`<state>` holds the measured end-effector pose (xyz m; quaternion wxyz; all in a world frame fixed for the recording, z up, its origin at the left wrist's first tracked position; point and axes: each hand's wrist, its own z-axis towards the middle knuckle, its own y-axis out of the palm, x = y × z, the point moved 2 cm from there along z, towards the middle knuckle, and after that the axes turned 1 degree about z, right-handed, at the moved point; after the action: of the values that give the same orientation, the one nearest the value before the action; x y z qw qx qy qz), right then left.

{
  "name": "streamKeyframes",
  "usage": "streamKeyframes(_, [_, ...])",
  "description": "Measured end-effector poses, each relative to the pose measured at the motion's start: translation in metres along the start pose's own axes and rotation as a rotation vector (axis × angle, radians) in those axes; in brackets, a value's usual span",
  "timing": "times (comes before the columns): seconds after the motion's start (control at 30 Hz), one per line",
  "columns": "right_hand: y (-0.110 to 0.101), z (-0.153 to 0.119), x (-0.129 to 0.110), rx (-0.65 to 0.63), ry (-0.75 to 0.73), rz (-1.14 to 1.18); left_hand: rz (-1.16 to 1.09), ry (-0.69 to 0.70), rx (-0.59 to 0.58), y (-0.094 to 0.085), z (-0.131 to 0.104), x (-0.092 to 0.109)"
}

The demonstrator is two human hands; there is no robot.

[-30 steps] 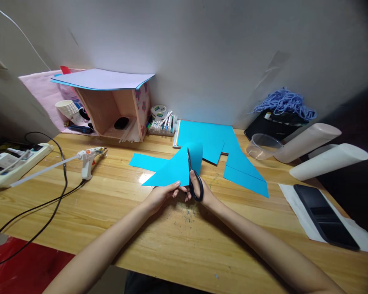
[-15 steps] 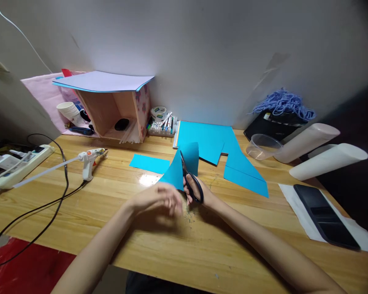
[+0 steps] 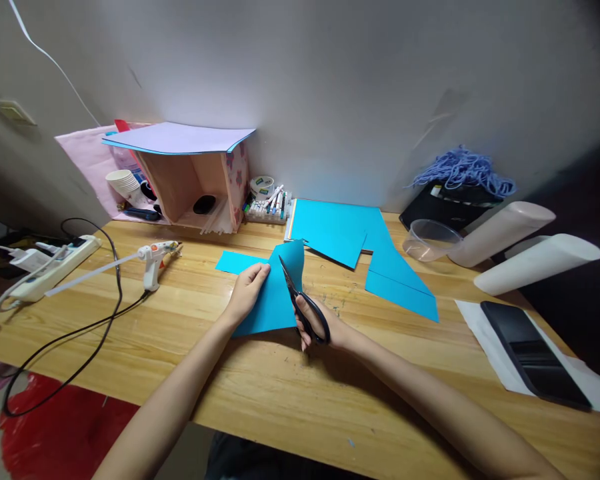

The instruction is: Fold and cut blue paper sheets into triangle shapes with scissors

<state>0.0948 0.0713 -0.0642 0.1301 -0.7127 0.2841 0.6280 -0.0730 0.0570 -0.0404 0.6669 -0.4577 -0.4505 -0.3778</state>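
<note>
My left hand grips the left edge of a curved sheet of blue paper, thumb on top. In my right hand is a pair of black-handled scissors, its blades against the right part of that sheet and pointing away from me. Part of the sheet stands up behind the blades. A smaller blue paper strip lies flat just behind my left hand. Farther back are larger blue sheets, one with a cut-out corner and a dark line across it.
A white glue gun with a black cord stands at the left, near a power strip. Behind are an open box and markers. To the right are a clear plastic bowl, white paper rolls and a black phone-like object.
My left hand, blurred and off to the front before, now holds the sheet's left edge. The sheet has turned and flattened toward me. The scissors stay in my right hand.
</note>
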Motion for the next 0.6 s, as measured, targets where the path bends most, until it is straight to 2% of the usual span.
streamKeyframes(0.1, [0.000,-0.002,-0.002,0.003,-0.014,-0.126,-0.119,-0.092,-0.049,0.004,-0.001,-0.008])
streamKeyframes(0.27, [0.002,-0.003,-0.010,0.033,-0.042,-0.173,-0.309,-0.246,-0.138,0.014,-0.007,-0.012])
streamKeyframes(0.43, [0.003,-0.003,-0.013,0.043,-0.027,-0.195,-0.241,-0.207,-0.094,0.016,-0.008,-0.010])
streamKeyframes(0.6, [0.002,0.000,-0.006,0.040,-0.014,-0.168,-0.198,-0.212,-0.106,0.012,-0.008,-0.011])
